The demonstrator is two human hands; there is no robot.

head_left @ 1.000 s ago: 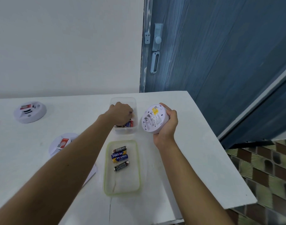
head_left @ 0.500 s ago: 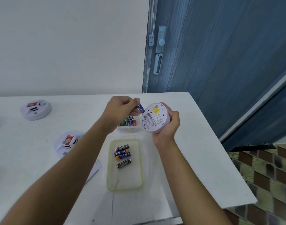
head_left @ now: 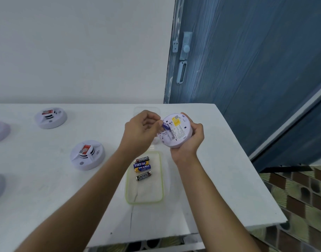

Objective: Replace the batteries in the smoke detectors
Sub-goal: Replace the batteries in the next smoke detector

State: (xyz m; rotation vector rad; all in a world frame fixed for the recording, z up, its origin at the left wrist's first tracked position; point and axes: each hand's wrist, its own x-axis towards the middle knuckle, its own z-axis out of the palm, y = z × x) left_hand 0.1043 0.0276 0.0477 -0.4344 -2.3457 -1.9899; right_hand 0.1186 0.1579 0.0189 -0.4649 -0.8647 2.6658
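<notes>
Smoke detector [head_left: 177,132] is being held up off the counter [head_left: 46,188], above its far right part, w/ the back side facing the camera & a yellow sticker showing. Right hand [head_left: 189,142] is cupping it from below & from the right, grip wrapping round the rim. Left hand [head_left: 141,130] is pinching a blue battery [head_left: 165,126] btwn thumb & fingertips, grip narrow on it. The battery is touching the detector's back at the slot, tilted; can't tell if it is seated.

Just nearer than the hands, a green-rimmed tray [head_left: 147,190] is lying on the counter, carrying four batteries [head_left: 142,167] side by side at its far end: 2 Eveready, 2 PKCELL. A clear tub [head_left: 147,110] is peeking out behind the hands, contents hidden.

To the left, a near detector [head_left: 87,154] & a far detector [head_left: 50,118] are resting face up, well apart, w/ parts of 2 more cut off at the left edge. A blue door [head_left: 256,70] is standing behind the counter's right side.
</notes>
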